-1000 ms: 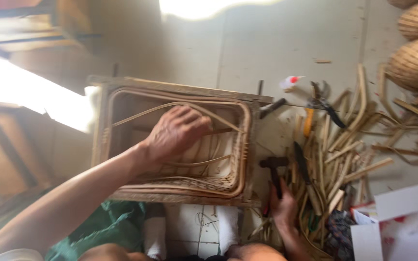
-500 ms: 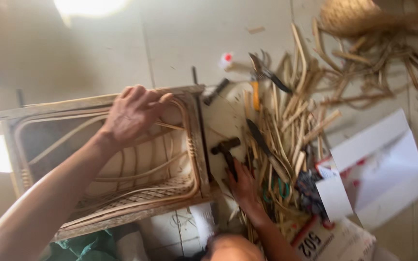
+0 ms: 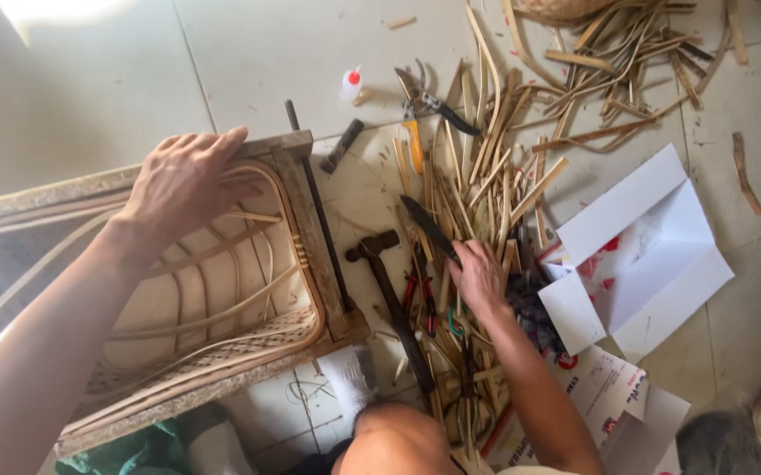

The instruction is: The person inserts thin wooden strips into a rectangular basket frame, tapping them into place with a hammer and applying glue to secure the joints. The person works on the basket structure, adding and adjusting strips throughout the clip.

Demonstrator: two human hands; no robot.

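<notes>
Here, top-down view: the left hand point(image 3: 185, 182) lies flat, fingers spread, on the upper corner of a woven rattan frame point(image 3: 314, 233) — palm pressing the rim, nothing gripped. The frame sits at the left of the tiled floor point(image 3: 90, 79), its curved cane ribs visible inside, a dark metal rod point(image 3: 314, 202) lying along its right edge. The right hand point(image 3: 479, 277) reaches into a heap of cane strips point(image 3: 486, 189) at centre, fingers closed on a dark-bladed knife point(image 3: 429, 229) whose tip points up-left. Just left of that hand lies a hammer point(image 3: 389, 295), head toward the frame; red-handled pliers point(image 3: 415, 295) lie betw. hammer and hand. Above — pruning shears w/ a yellow handle point(image 3: 420, 110) and a small red-capped glue bottle point(image 3: 351, 84). An open white cardboard box point(image 3: 653, 251) sits to the right.
</notes>
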